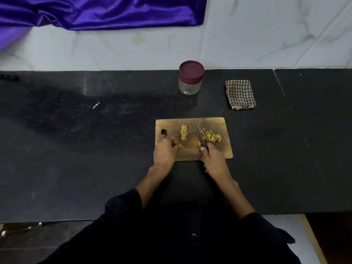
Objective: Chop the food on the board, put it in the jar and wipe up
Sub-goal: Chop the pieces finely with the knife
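On the board (224,149), right hand (214,159) grips the knife (199,133); left-hand fingers (176,145) lie curled, grasp indeterminate. Chopping partly done; jar (190,78) lidded, cloth (240,94) unused.

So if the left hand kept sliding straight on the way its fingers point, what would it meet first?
Probably the uncut food. The left hand rests on the board with fingers pointing up and right toward that piece, the nearest thing ahead. The knife lies just beyond it. Exact heading is hard to judge.
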